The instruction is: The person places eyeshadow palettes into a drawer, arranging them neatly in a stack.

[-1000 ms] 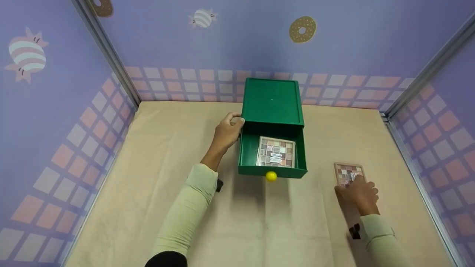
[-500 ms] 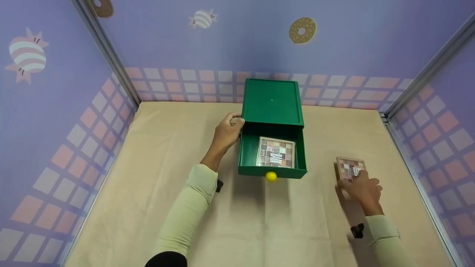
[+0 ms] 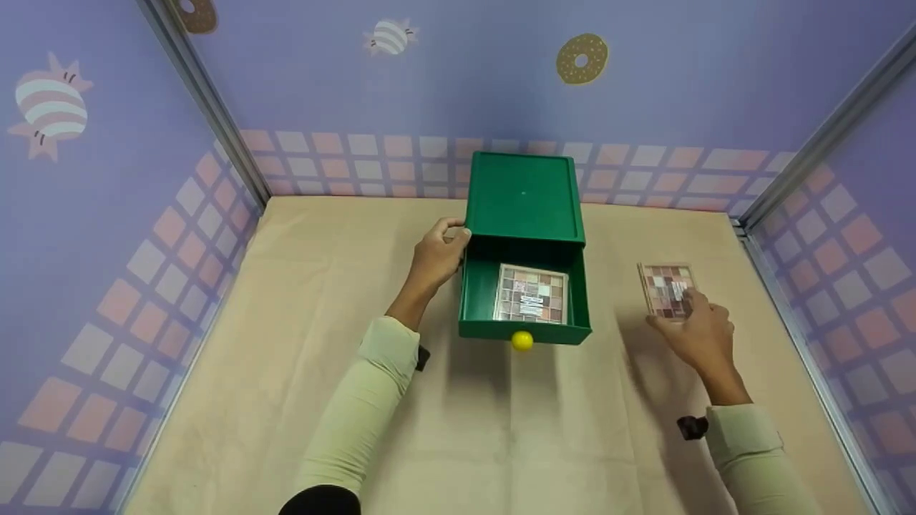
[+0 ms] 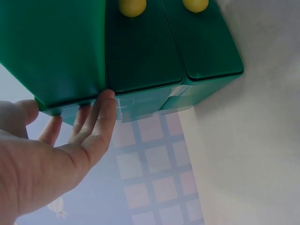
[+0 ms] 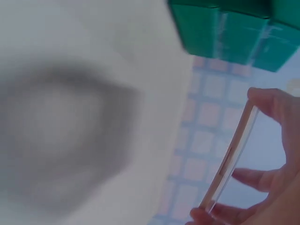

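On the right, a flat rectangular palette with a grid of pink, brown and white squares [image 3: 660,282] is held by its edges between the thumb and fingers of the right hand [image 3: 700,337], clear of the beige cloth-covered table [image 3: 322,300]. Farther left, the left side of a green plastic drawer cabinet [image 3: 524,197] is touched by the left hand [image 3: 438,256], its fingers loosely extended rather than wrapped round anything. Inside the green top drawer [image 3: 486,329], pulled out toward the near side, a second, similar palette [image 3: 528,282] is seen lying behind the round yellow knob [image 3: 522,341].
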`<state>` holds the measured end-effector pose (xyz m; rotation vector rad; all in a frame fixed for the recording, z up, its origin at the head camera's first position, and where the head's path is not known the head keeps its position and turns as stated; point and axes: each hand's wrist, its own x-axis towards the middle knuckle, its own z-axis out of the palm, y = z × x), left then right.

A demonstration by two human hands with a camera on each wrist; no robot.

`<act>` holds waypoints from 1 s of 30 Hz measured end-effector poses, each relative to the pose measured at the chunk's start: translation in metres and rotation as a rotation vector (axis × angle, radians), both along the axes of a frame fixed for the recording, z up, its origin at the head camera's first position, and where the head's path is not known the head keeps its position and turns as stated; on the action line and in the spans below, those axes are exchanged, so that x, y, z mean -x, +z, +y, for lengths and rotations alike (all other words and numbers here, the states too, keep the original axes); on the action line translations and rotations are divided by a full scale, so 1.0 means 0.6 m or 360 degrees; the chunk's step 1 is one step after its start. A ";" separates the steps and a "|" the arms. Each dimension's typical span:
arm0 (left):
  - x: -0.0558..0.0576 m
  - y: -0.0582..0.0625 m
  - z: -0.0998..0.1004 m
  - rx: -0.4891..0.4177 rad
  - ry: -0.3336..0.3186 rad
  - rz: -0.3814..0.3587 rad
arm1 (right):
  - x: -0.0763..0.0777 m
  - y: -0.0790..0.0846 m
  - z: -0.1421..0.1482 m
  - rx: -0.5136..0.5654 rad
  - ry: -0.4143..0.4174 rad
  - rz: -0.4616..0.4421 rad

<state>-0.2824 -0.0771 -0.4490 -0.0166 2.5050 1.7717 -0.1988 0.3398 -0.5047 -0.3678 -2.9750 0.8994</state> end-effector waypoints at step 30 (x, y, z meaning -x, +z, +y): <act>0.003 -0.001 -0.001 -0.0011 -0.0003 -0.0003 | 0.040 0.186 -0.182 -0.0186 0.1219 0.0161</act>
